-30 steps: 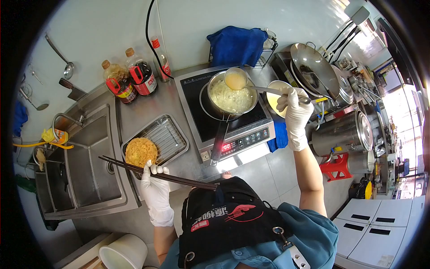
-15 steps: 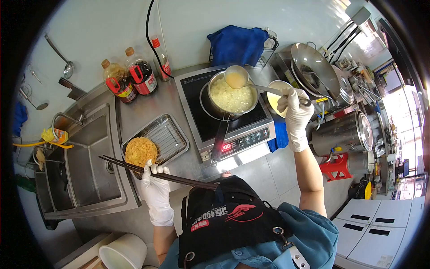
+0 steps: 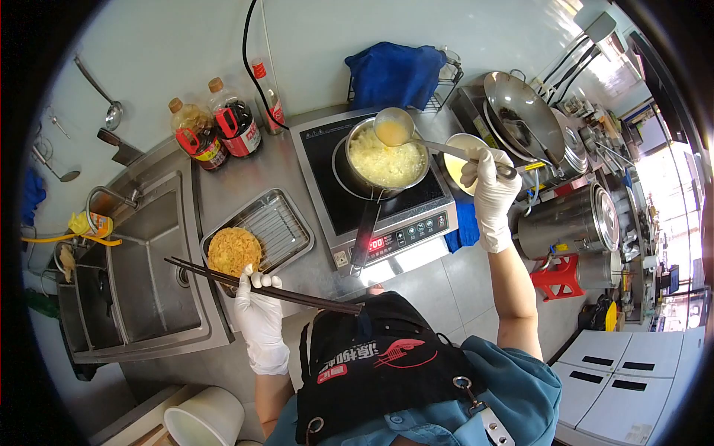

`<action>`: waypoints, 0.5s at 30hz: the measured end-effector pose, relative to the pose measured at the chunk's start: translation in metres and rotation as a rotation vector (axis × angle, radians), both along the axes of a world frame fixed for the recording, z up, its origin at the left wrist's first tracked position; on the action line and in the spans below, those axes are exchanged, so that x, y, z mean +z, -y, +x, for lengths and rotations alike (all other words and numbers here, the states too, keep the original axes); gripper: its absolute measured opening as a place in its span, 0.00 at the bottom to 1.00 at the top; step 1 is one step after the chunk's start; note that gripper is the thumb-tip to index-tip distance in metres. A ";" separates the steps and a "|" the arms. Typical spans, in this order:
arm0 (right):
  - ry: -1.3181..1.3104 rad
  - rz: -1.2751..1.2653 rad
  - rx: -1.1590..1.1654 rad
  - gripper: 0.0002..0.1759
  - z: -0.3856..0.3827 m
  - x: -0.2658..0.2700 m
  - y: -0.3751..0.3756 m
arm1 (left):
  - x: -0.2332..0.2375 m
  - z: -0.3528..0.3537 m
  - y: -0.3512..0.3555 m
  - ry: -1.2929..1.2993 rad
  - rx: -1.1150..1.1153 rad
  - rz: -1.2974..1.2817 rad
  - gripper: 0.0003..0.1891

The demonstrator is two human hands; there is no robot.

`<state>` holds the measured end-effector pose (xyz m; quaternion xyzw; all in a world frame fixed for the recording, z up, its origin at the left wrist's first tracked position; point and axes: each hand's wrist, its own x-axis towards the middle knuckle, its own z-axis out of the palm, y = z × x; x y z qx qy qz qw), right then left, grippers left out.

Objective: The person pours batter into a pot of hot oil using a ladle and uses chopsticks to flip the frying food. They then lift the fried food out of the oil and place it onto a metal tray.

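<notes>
Gloved in white, my right hand [image 3: 492,189] grips the handle of a ladle [image 3: 394,128], its bowl tilted over the far side of a saucepan [image 3: 355,175] and holding some yellowish liquid. Pale yellow, bubbling food [image 3: 387,158] fills the pan, which sits on an induction cooker [image 3: 335,201]. Behind my right hand is a bowl of yellow liquid [image 3: 455,172], partly covered by it. My left hand [image 3: 257,320], also gloved, is closed round long dark chopsticks [image 3: 297,297] beside a wire-racked metal tray [image 3: 286,238]. A round golden fried cake [image 3: 234,251] lies on that rack.
A double sink [image 3: 152,267] is at the left. Sauce bottles [image 3: 236,130] stand along the wall. A blue cloth [image 3: 394,74] hangs on a rack behind the cooker. To the right are a wok [image 3: 524,111] and a large steel pot [image 3: 558,223].
The food in the pan bubbles more and looks yellower around the ladle. My hands have hardly moved.
</notes>
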<state>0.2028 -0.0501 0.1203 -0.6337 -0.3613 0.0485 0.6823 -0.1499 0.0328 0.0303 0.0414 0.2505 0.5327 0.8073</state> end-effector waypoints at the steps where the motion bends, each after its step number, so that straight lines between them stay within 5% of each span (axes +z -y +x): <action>1: -0.007 -0.002 -0.003 0.14 0.000 0.000 0.000 | 0.003 0.002 0.000 -0.021 0.026 -0.032 0.09; 15: 0.003 -0.026 -0.011 0.13 0.000 -0.002 0.000 | -0.009 -0.003 -0.002 0.001 -0.030 0.036 0.10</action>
